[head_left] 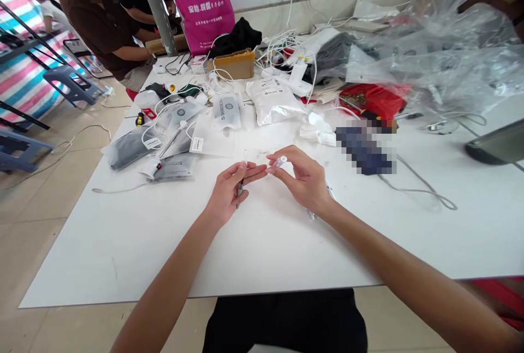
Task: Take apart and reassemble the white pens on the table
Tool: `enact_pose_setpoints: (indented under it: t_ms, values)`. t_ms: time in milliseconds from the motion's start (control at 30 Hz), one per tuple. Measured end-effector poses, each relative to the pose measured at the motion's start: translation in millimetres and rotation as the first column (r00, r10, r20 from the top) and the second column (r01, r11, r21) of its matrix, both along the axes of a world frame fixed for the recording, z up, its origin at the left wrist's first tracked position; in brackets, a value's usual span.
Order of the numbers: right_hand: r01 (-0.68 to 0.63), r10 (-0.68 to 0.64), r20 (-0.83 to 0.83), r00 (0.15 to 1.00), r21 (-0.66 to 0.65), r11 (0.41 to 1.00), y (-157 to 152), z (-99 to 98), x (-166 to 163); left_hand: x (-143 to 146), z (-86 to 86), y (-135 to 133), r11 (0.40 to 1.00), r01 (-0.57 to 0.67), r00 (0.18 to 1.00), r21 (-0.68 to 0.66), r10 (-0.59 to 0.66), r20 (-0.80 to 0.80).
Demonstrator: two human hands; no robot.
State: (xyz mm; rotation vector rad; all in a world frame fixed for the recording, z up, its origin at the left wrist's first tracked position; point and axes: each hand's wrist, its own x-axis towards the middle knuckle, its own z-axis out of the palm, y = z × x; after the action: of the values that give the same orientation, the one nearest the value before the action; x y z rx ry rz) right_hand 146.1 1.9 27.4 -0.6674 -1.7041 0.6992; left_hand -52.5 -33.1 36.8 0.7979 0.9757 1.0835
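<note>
Close by, the white worktop (262, 260) has a shiny thing (311, 215) on it, partly hidden by the right wrist. The left hand (225, 192) pinches what looks like a pen (240, 189) under its thumb, and two fingers stretch toward the other hand. The right hand (305, 175) pinches a small white tube (281, 161), which pokes up past the thumb and first finger. Both look light, stiff and maybe slippery, so the middle seems best to hold. Farther off lies a white packet (272, 100).
</note>
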Motion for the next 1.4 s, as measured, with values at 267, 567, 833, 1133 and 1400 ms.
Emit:
enact_pose_setpoints:
  t_ms: [267, 567, 833, 1133, 1400]
  values:
    - [-0.007, -0.009, 0.08, 0.997, 0.202, 0.979, -4.2, -0.2, -2.3, 2.0, -2.3, -0.7, 0.999, 0.034, 0.999, -0.034, -0.033, 0.005]
    - [-0.035, 0.0, 0.153, 0.988, 0.225, 0.974, -4.2, -8.2, -0.6, 0.5, -5.3, 0.7, 0.998, -0.003, 1.0, -0.059, 0.004, 0.022]
    - [-0.011, -0.025, 0.128, 0.991, 0.276, 0.961, -6.1, -6.3, 1.4, 0.0, -5.1, 1.0, 0.999, -0.013, 1.0, -0.04, 0.013, -0.001]
    - [-0.008, -0.024, 0.111, 0.993, 0.287, 0.958, -7.5, -4.9, 0.2, 1.8, -5.7, 1.1, 0.999, -0.002, 1.0, -0.046, 0.001, -0.011]
    - [-0.034, -0.003, 0.118, 0.993, 0.312, 0.95, -6.9, -4.0, 0.9, 0.2, -4.1, 1.3, 0.999, -0.022, 1.0, -0.023, 0.022, -0.001]
